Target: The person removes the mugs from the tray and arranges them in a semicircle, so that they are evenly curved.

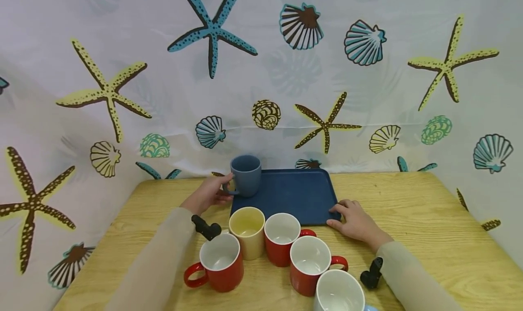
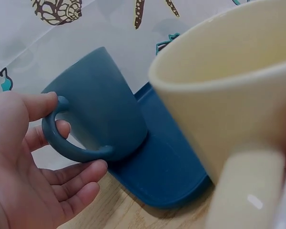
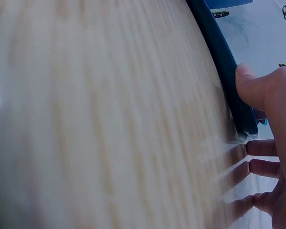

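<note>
A blue mug stands upright on the left end of a dark blue tray. My left hand holds its handle, the thumb on top and the index finger through the loop, as the left wrist view shows; the other fingers extend below. At the tray's front right corner, my right hand grips the edge. Its thumb presses the tray's side in the right wrist view, while several fingertips rest on the table. Closest to the left wrist is a cream mug, in front of the tray.
Before the tray stand a red mug with its handle to the left, two more red mugs with handles to the right, and a white-lined mug with a light blue handle. A patterned curtain hangs behind the wooden table.
</note>
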A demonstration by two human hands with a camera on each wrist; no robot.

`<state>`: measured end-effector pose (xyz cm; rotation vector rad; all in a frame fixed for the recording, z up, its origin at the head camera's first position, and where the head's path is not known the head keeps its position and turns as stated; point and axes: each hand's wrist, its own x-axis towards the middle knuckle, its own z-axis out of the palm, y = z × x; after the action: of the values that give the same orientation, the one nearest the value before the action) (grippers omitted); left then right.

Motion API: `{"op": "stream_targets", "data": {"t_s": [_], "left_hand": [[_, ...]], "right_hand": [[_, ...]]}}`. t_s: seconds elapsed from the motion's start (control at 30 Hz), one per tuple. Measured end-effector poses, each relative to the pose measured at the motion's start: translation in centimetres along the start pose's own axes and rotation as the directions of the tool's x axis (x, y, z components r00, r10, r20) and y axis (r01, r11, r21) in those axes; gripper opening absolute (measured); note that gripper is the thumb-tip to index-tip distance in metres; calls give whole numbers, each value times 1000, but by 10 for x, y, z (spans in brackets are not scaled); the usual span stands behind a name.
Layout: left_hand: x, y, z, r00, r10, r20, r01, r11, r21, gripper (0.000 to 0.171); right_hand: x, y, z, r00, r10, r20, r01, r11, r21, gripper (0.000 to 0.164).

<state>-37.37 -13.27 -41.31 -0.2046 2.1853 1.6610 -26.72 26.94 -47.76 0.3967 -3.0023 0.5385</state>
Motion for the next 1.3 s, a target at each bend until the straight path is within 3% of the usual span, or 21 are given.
{"op": "stream_targets", "data": {"t_s": [0.33, 0.57, 0.97, 1.3], "left_hand": [[-13, -7, -1, 999, 29, 30, -27, 998, -56, 40], [-20, -10, -5, 998, 50, 44, -49, 998, -32, 40], [-34, -15, -8, 996, 68, 52, -64, 995, -75, 38], [-49, -16, -23, 991, 117, 62, -110, 987, -113, 43]], "right_hand": [[-2, 0, 0, 1000, -6, -6, 6, 1000, 0, 45], [-4, -2, -2, 1000, -8, -11, 9, 1000, 23, 45], [-3, 0, 2, 1000, -18, -23, 18, 1000, 18, 44], [-1, -2, 1, 1000, -16, -23, 17, 1000, 25, 44]]}}
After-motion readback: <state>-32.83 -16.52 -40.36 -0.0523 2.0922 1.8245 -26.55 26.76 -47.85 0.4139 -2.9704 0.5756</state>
